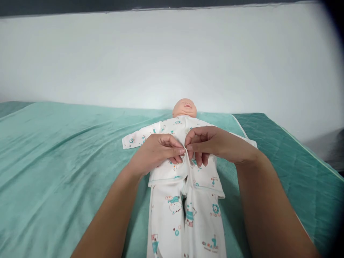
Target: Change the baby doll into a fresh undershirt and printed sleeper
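Observation:
A baby doll [185,107] lies on its back, its head toward the wall. It wears a white baby shirt [166,175] printed with small coloured animals, and matching white pants [166,218]. My left hand [165,148] pinches the shirt's front edge near the middle of the chest. From the other side, my right hand [205,143] pinches the same front opening, its fingertips almost meeting the left ones. Below the hands the two shirt fronts hang slightly apart. Any fastener between the fingertips is hidden.
A green blanket [67,161] with soft wrinkles spreads under the doll. At the right lies a darker green quilted cover [295,172] with a pale edge. Behind the bed rises a white wall [161,53].

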A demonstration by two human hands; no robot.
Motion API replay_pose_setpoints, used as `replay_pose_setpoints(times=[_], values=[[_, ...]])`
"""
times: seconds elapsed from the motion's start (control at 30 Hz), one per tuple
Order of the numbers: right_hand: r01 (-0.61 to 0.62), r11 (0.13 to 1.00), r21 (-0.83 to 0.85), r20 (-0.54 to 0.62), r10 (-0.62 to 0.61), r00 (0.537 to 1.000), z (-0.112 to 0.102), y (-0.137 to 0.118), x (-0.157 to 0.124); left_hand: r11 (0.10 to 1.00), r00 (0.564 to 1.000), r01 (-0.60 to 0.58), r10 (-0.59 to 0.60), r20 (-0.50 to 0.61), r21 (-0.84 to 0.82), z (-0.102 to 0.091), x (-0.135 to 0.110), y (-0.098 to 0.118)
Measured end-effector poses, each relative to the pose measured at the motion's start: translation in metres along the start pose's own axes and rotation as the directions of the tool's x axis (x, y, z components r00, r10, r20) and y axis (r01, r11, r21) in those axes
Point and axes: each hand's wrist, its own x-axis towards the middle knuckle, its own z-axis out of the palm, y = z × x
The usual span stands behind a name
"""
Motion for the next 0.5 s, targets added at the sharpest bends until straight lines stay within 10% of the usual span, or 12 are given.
replay_pose_setpoints(times=[0.5], values=[[-0.023, 0.999, -0.032, -0.015, 0.023, 1.0, 0.0045, -0.002, 0.0004, 0.997, 1.0, -0.001, 0.001, -0.003, 0.079, 0.0071, -0.0033, 0.0061]])
